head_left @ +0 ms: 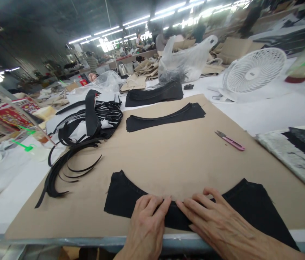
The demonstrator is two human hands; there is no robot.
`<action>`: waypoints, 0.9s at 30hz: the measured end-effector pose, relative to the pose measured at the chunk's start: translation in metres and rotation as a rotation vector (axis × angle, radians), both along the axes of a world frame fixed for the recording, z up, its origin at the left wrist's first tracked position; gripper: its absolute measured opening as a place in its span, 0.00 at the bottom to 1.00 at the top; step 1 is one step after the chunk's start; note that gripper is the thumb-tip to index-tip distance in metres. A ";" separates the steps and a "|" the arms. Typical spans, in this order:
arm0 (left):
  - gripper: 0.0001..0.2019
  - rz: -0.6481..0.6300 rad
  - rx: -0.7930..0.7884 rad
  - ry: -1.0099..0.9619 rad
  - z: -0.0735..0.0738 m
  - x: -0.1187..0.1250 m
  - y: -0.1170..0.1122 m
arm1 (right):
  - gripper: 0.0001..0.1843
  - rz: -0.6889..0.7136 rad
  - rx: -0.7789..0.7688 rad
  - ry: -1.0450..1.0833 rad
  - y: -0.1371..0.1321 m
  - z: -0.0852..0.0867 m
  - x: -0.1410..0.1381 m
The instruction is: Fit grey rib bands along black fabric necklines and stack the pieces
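A curved black fabric piece (178,216) lies along the near side of the brown board, its concave edge facing away from me. At the middle of that edge, my left hand (149,220) grips the fabric with bent fingers, thumb and fingertips close together. Just to its right, my right hand (212,216) holds the same edge, its fingers slanting across the cloth and its outer finger raised. The fingertips of both hands nearly meet. Further back lies a stack of similar black pieces (165,118), and pink thread snips (230,141) rest at the right.
Black strips (57,169) and striped cloth (109,112) lie at the left. Behind the brown board (155,155) are more black pieces (155,94), a plastic bag (187,59) and a white fan (255,72). Green-tipped bottles (37,151) stand far left; folded cloth (298,159) lies right.
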State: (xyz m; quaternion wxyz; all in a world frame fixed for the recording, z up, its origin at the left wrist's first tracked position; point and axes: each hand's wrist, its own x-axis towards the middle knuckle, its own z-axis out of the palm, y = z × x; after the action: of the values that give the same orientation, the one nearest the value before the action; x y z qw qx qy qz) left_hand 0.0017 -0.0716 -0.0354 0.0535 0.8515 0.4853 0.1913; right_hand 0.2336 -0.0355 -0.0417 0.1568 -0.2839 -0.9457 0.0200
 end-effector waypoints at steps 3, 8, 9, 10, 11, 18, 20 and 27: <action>0.24 -0.002 0.023 0.045 -0.002 0.004 0.000 | 0.21 0.096 0.059 -0.026 0.001 -0.006 0.010; 0.24 -0.021 0.078 0.040 -0.006 -0.002 -0.002 | 0.36 0.141 0.139 -0.078 -0.006 -0.023 0.032; 0.24 -0.030 0.072 0.030 -0.006 -0.005 -0.003 | 0.38 0.137 0.138 -0.083 -0.008 -0.026 0.033; 0.23 -0.035 0.059 0.015 -0.006 -0.006 -0.003 | 0.39 0.135 0.134 -0.088 -0.008 -0.028 0.034; 0.21 -0.030 0.043 -0.003 -0.006 -0.007 -0.003 | 0.40 0.139 0.130 -0.089 -0.008 -0.030 0.034; 0.25 0.013 0.038 0.009 -0.004 0.002 -0.002 | 0.41 0.141 0.083 -0.023 -0.005 -0.040 0.032; 0.25 0.003 0.070 0.011 -0.003 0.003 -0.003 | 0.41 0.137 0.083 -0.011 -0.005 -0.040 0.033; 0.15 0.371 -0.021 -0.194 0.003 -0.043 0.006 | 0.26 0.074 0.090 -0.021 -0.001 -0.008 0.011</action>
State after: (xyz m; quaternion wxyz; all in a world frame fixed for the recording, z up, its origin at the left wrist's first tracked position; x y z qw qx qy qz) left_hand -0.0412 -0.0652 -0.0323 0.0725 0.7243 0.6285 0.2743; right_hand 0.2447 -0.0365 -0.0496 0.1584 -0.2416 -0.9571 -0.0199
